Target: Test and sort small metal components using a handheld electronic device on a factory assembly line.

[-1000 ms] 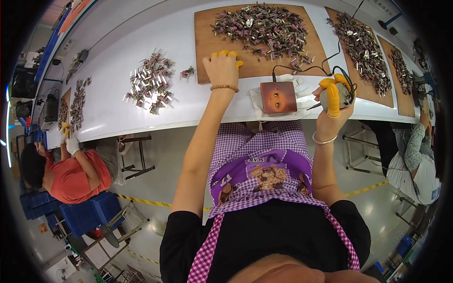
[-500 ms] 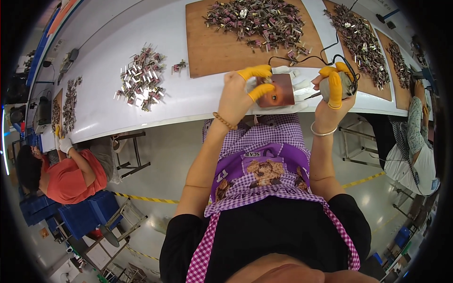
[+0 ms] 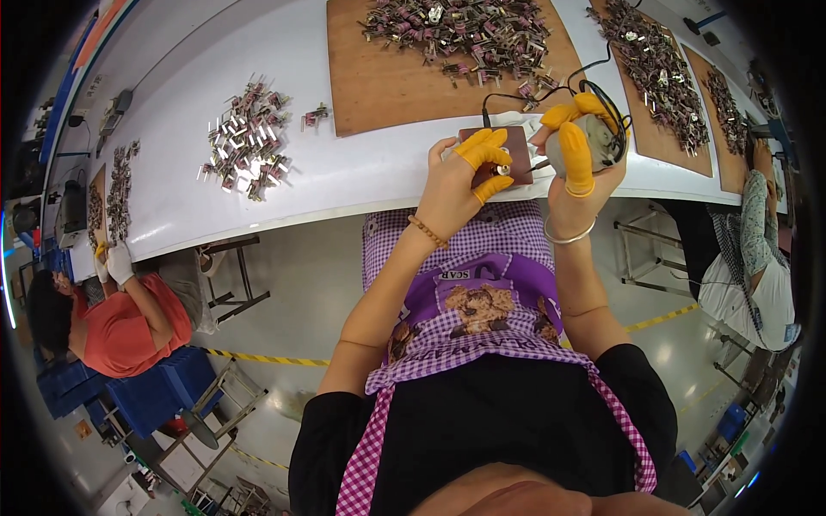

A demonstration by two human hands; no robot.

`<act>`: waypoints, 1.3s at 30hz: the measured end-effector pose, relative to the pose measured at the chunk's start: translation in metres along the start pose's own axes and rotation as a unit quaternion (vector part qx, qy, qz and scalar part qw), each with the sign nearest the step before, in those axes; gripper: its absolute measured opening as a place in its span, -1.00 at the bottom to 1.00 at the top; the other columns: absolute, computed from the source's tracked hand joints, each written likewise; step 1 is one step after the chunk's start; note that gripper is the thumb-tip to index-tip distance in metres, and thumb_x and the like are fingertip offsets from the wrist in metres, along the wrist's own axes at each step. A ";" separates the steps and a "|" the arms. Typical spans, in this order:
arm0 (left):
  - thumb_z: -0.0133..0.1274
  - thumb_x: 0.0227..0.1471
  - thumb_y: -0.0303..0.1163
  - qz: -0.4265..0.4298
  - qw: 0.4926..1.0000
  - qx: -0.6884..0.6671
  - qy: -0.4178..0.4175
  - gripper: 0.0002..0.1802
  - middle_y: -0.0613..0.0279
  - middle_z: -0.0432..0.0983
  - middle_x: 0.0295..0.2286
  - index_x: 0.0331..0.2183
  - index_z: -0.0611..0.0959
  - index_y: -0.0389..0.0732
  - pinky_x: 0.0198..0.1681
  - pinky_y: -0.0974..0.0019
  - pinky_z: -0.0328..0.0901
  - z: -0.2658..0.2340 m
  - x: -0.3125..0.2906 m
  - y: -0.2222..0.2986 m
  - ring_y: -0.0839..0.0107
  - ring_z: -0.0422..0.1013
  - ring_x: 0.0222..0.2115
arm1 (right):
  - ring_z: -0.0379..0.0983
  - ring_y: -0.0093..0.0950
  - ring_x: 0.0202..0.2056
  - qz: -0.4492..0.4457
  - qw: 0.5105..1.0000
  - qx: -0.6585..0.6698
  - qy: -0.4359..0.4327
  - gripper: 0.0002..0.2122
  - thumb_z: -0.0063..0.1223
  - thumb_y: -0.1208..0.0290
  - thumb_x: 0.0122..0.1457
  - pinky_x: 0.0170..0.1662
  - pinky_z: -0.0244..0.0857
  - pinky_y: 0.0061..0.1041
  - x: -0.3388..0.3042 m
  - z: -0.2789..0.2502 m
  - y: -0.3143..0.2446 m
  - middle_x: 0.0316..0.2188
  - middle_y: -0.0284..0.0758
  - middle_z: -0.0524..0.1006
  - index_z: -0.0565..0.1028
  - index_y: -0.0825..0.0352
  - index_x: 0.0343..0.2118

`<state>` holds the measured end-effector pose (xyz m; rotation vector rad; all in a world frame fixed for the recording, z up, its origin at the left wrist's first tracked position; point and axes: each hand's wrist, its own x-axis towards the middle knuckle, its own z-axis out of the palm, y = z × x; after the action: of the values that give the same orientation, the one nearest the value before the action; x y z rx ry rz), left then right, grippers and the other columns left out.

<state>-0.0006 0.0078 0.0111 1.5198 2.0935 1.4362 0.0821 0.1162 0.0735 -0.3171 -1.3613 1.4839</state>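
Note:
My left hand [image 3: 459, 182], with yellow finger cots on some fingers, pinches a small metal part [image 3: 502, 170] over a reddish-brown square block [image 3: 520, 148] at the table's front edge. Much of the block is hidden under that hand. Wrapped in my right hand [image 3: 571, 196], also in yellow finger cots, is a rounded grey corded power tool [image 3: 602, 138]. Its thin dark shaft [image 3: 539, 166] points left toward the small part; whether the two touch I cannot tell.
A brown board [image 3: 387, 99] beyond the block carries a heap of small metal-and-pink parts [image 3: 465, 39]. Another pile [image 3: 249, 142] lies at left, with a single part [image 3: 315, 117] beside it. Black cord [image 3: 564, 87] loops behind the tool. Co-workers sit at left [image 3: 138, 322] and right [image 3: 757, 275].
My left hand has moved right and now holds the small part over the block, covering its round centre. My right hand has brought the tool left, closer to the block.

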 end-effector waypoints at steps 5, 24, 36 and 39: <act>0.18 -0.23 -0.29 -0.019 0.999 0.013 -0.033 -0.69 0.35 0.50 -0.19 -0.33 0.55 -0.10 0.07 0.21 -0.06 -0.003 0.003 0.007 0.40 0.40 -0.28 | 0.40 -0.48 -0.51 -0.010 0.999 -0.033 -0.020 -0.64 0.12 0.54 -0.04 -0.41 0.29 -0.63 -0.004 0.002 0.008 -0.41 -0.22 0.46 0.30 0.42 -0.15; 0.18 -0.23 -0.27 -0.054 0.998 -0.031 -0.023 -0.65 0.40 0.51 -0.50 -0.28 0.55 -0.09 0.04 0.23 -0.04 0.000 0.002 0.003 0.48 0.36 -0.51 | 0.47 -0.50 -0.37 -0.016 0.992 -0.109 -0.065 -0.54 0.29 0.55 -0.22 -0.27 0.35 -0.62 -0.009 0.012 0.010 -0.33 -0.29 0.51 0.35 0.38 -0.19; 0.16 -0.20 -0.27 -0.050 0.998 -0.042 -0.008 -0.66 0.42 0.49 -0.52 -0.28 0.55 -0.10 0.03 0.25 -0.03 -0.002 -0.001 0.002 0.48 0.34 -0.54 | 0.42 -0.46 -0.41 -0.082 0.985 -0.125 -0.082 -0.52 0.22 0.65 -0.19 -0.28 0.34 -0.55 -0.017 0.008 0.014 -0.31 -0.24 0.45 0.29 0.38 -0.14; 0.14 -0.19 -0.30 -0.070 0.989 -0.125 0.021 -0.70 0.38 0.52 -0.39 -0.31 0.55 -0.10 0.02 0.27 0.00 -0.006 -0.006 -0.005 0.45 0.36 -0.41 | 0.42 -0.38 -0.48 -0.014 0.999 0.046 -0.022 -0.58 0.16 0.59 -0.09 -0.37 0.35 -0.52 -0.019 0.008 0.009 -0.36 -0.14 0.44 0.28 0.39 -0.14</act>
<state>-0.0048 0.0001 0.0079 1.2337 1.9142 1.6188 0.0792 0.0980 0.0602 -0.2072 -1.3215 1.5324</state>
